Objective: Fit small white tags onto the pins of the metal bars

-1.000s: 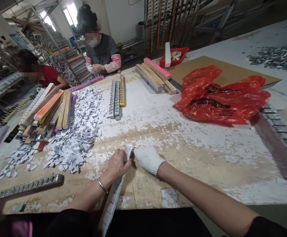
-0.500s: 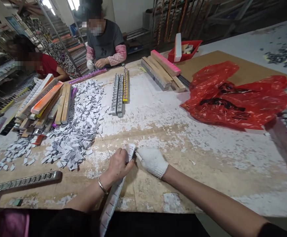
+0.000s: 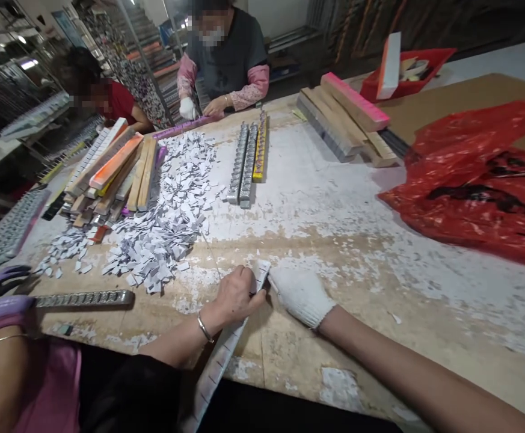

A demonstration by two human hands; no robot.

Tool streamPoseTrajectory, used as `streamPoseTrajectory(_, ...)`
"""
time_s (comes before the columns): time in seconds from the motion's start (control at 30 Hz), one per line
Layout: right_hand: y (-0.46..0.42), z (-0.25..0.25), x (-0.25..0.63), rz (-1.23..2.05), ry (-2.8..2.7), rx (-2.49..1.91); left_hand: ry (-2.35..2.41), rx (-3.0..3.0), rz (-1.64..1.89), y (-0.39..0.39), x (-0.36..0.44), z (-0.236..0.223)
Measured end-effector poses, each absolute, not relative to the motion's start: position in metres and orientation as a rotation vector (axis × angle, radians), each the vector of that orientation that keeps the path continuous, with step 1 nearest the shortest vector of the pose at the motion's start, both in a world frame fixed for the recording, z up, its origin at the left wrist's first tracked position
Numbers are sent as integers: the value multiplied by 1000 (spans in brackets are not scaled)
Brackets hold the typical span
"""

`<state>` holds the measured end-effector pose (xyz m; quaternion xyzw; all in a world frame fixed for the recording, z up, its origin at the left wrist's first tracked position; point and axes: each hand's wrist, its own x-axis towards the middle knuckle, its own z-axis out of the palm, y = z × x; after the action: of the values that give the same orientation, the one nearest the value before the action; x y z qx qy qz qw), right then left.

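My left hand (image 3: 234,296), bare with a silver bracelet at the wrist, is closed around a long pale bar (image 3: 226,349) with evenly spaced dark slits. The bar slants from the table down over the front edge towards my lap. Against the right side of its upper end is my right hand (image 3: 302,296), in a white knitted glove. Its fingers are curled and pinched at the bar's edge; whatever lies between them is hidden. To the left of my hands lies a heap of small white and grey chips (image 3: 154,252).
A co-worker's purple-gloved hand (image 3: 7,310) holds a metal-studded bar (image 3: 86,299) at left. Wooden bars (image 3: 140,180) are stacked behind the chips. Studded bars (image 3: 246,171) lie mid-table. A red plastic bag (image 3: 460,186) is at right. Two people work across the table.
The view has turned left, so the table's things appear further right. A neighbour's purple-gloved hands have come into sight at left. My hands remain at the bar's upper end.
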<state>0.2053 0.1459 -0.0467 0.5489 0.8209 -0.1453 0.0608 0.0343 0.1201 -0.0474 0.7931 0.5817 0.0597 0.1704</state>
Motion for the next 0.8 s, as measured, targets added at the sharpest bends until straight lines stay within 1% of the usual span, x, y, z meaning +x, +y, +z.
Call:
streamPoseTrajectory(0.07, 150, -41, 208, -508, 2497, 1670, 1648, 2216, 205, 126, 30, -45)
streamPoseTrajectory(0.13, 149, -38, 216, -637, 2515, 1722, 1653, 2144, 315, 136, 15, -39)
streamPoseTrajectory(0.17, 147, -39, 223, -703, 2519, 1766, 1714, 2102, 384, 143, 3, -35)
streamPoseTrajectory(0.23, 137, -46, 239, -806, 2475, 1875, 1995, 2043, 445, 158, -29, -25)
streamPoseTrajectory(0.27, 131, -52, 246, -836, 2441, 1917, 2179, 2040, 401, 165, -46, -20)
streamPoseTrajectory(0.3, 125, -58, 252, -850, 2413, 1948, 2321, 2070, 285, 172, -63, -14)
streamPoseTrajectory(0.33, 119, -64, 256, -837, 2408, 1972, 2375, 2121, 154, 178, -78, -9)
streamPoseTrajectory(0.4, 109, -73, 257, -768, 2422, 1993, 2373, 2187, 9, 186, -101, -3)
streamPoseTrajectory(0.53, 105, -74, 249, -666, 2422, 2003, 2315, 2228, -4, 189, -115, -1)
streamPoseTrajectory(0.67, 107, -71, 247, -685, 2440, 2014, 2309, 2208, 66, 186, -115, 3)
streamPoseTrajectory(0.8, 106, -65, 249, -727, 2453, 2040, 2334, 2138, 248, 179, -108, 17)
